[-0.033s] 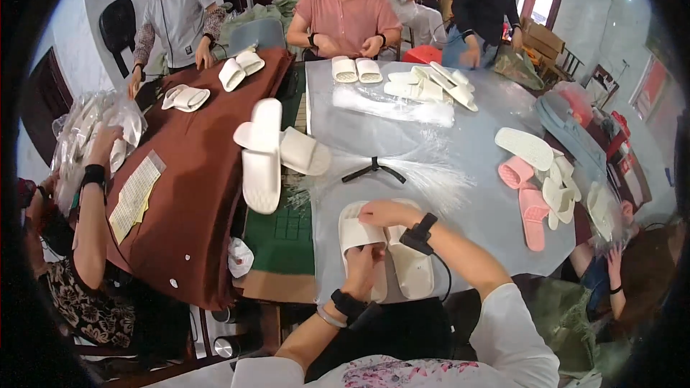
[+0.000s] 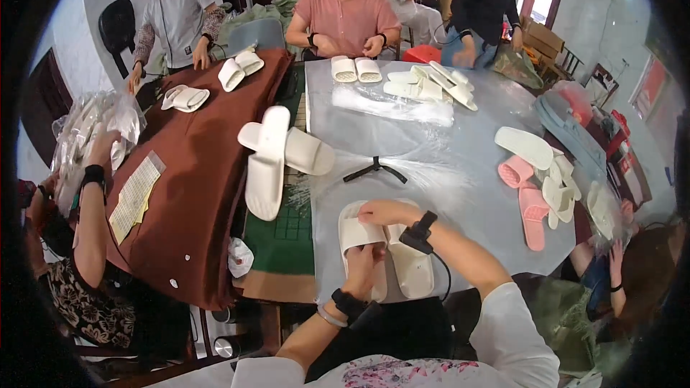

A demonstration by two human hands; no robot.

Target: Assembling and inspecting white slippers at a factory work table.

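Note:
A pair of white slide slippers lies side by side on the grey table in front of me. My left hand [image 2: 366,266] reaches to the opening of the left slipper [image 2: 357,235], its fingertips partly hidden at the strap's edge. Across the top of that strap lies my right hand [image 2: 390,213], fingers bent against it. Both hands grip this slipper. The right slipper [image 2: 413,273] rests under my right wrist, its strap mostly covered by the hand and forearm. Beyond them, a black tie [image 2: 374,169] is wrapped round a bundle of clear plastic bags [image 2: 431,181].
Stacked white slippers [image 2: 267,176] lie at the left table edge beside brown cloth [image 2: 190,194]. More white slippers [image 2: 424,85] lie at the back; pink slippers [image 2: 532,217] and white ones lie right. Co-workers stand across the table; another person's hand [image 2: 106,145] touches bagged slippers at left.
The stacked slippers at the left have shifted slightly, the upper one tilting and sliding a little toward the right and nearer. My hands stay in place.

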